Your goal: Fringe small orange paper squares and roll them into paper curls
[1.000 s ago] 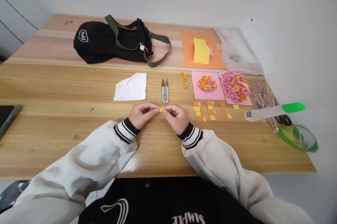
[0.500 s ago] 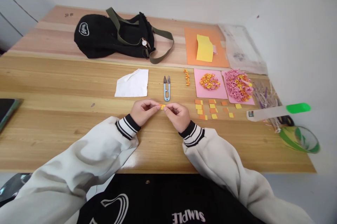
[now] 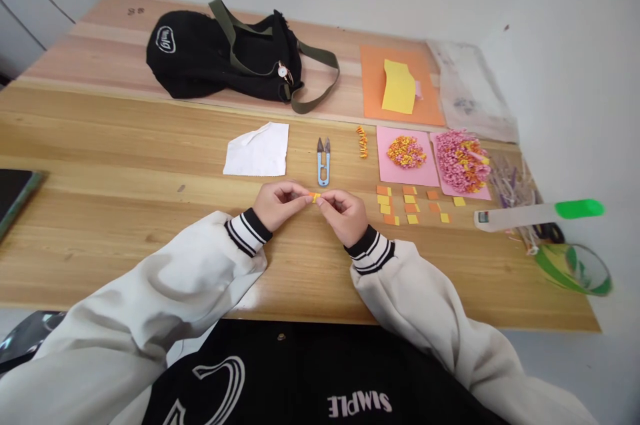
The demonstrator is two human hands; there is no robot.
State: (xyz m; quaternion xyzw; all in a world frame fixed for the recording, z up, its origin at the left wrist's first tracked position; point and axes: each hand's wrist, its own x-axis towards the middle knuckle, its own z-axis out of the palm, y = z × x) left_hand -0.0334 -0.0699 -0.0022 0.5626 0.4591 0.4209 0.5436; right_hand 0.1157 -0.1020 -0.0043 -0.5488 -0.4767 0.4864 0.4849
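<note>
Between my two hands is a small orange and yellow piece of paper, pinched at both ends. My left hand grips its left end with thumb and fingertips. My right hand closes on the right end in the same way; the fingers partly hide the piece. Just beyond the hands lie blue thread snips, blades pointing away. To their right is a short row of orange and yellow beads or buds. Several small orange and yellow paper pieces are laid out in columns right of my right hand.
Pink sheets hold piles of orange, yellow and pink buds. A white cloth, black bag, orange sheet and yellow paper lie farther back. A glue stick bottle and green-striped tape roll are at right.
The whole view has shifted slightly, so things on the table sit a little higher and farther right. Both hands keep their pinch on the paper piece.
</note>
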